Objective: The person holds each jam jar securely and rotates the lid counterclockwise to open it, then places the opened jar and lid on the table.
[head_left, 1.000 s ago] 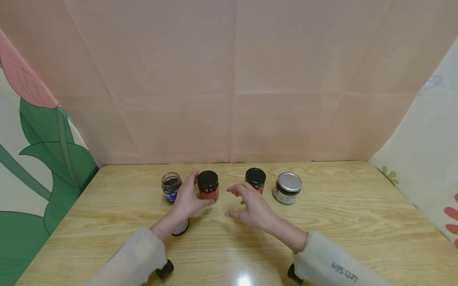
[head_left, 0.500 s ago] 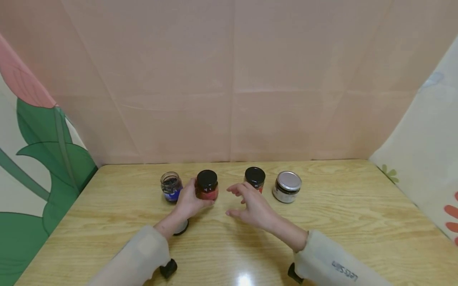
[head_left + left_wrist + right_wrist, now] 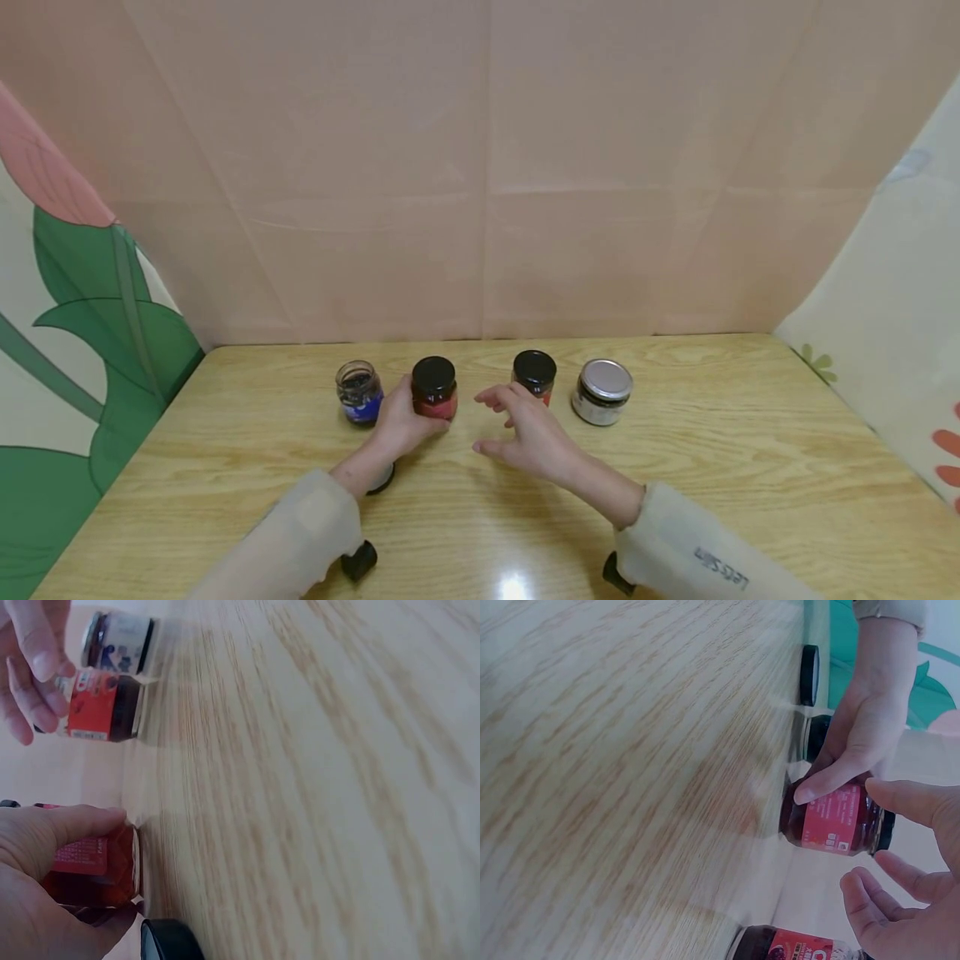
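Note:
My left hand (image 3: 401, 425) grips a black-lidded glass jar with a red label (image 3: 435, 392) from its left side, the thumb across the front near its base. The jar stands upright with dark red contents, as the left wrist view (image 3: 88, 874) shows. My right hand (image 3: 531, 432) hovers to its right with fingers spread and bent, holding nothing. Behind that hand stands a second black-lidded jar (image 3: 535, 368), its red label partly covered by the fingers. Left of the gripped jar is an open jar with a blue label (image 3: 362, 404), dark contents inside.
A jar with a silver lid (image 3: 603, 390) stands at the right end of the row. A loose black-rimmed lid (image 3: 386, 482) lies on the wooden table (image 3: 712, 442), partly hidden by my left wrist. A pinkish cloth (image 3: 480, 208) hangs behind the table's back edge.
My left hand has closed in on the red-labelled jar, its fingers dropping behind it, and the left forearm has shifted slightly right. The right hand has hardly moved.

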Demonstrator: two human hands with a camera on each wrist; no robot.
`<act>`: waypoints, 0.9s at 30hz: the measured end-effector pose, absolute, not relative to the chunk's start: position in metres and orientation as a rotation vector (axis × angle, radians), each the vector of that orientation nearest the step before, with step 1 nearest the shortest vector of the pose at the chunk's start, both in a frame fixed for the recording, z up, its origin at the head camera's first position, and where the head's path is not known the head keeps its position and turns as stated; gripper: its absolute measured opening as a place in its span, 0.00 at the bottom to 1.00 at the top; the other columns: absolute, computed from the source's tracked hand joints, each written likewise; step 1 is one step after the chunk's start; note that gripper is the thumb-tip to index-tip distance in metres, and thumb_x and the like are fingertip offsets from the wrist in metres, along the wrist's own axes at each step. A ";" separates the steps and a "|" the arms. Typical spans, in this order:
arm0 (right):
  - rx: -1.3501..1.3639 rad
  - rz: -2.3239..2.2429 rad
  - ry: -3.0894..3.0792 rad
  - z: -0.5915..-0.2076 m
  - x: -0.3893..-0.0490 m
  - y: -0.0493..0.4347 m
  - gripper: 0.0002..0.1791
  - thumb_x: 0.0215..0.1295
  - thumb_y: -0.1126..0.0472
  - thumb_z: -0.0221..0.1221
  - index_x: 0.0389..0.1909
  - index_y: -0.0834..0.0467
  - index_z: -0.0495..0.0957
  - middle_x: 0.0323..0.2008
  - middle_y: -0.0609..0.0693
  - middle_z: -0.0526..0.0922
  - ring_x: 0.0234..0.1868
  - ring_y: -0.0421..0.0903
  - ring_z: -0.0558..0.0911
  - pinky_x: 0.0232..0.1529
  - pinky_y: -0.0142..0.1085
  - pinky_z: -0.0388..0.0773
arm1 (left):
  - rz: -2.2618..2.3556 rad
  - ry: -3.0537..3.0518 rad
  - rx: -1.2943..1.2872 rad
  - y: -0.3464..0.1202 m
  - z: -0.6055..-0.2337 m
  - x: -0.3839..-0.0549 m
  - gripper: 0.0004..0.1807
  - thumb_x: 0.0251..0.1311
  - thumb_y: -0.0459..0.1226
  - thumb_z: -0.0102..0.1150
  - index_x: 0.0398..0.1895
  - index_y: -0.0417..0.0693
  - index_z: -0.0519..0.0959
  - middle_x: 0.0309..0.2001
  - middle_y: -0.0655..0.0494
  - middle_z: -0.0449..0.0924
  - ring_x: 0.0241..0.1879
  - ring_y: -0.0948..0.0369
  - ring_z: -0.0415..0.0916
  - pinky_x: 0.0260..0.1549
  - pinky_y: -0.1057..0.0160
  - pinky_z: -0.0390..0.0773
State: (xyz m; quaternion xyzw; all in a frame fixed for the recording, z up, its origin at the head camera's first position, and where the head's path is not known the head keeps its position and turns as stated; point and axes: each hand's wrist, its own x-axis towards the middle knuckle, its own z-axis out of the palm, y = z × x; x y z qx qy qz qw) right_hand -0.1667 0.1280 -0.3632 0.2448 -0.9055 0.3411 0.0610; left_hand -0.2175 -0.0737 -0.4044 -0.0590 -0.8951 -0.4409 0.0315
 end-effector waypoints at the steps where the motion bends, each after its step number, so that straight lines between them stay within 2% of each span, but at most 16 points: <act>1: 0.741 1.034 -2.738 -0.363 -0.167 0.128 0.28 0.50 0.61 0.72 0.52 0.61 0.75 0.45 0.54 0.78 0.47 0.51 0.77 0.40 0.40 0.80 | -1.362 -2.758 -0.177 -0.073 -0.404 -0.217 0.41 0.36 0.31 0.78 0.57 0.32 0.68 0.52 0.35 0.78 0.54 0.42 0.74 0.58 0.46 0.71; 12: 0.744 1.045 -2.736 -0.362 -0.167 0.126 0.28 0.49 0.61 0.72 0.52 0.62 0.75 0.45 0.54 0.78 0.47 0.51 0.78 0.41 0.43 0.80 | -1.373 -2.779 -0.167 -0.072 -0.401 -0.218 0.41 0.38 0.31 0.77 0.60 0.34 0.68 0.54 0.37 0.77 0.57 0.42 0.72 0.59 0.46 0.70; 27: 0.740 1.048 -2.725 -0.363 -0.168 0.126 0.28 0.49 0.62 0.72 0.52 0.62 0.75 0.44 0.54 0.78 0.47 0.51 0.77 0.41 0.42 0.80 | -1.315 -2.759 -0.194 -0.073 -0.401 -0.219 0.37 0.35 0.32 0.79 0.54 0.37 0.74 0.50 0.40 0.81 0.53 0.44 0.76 0.56 0.47 0.73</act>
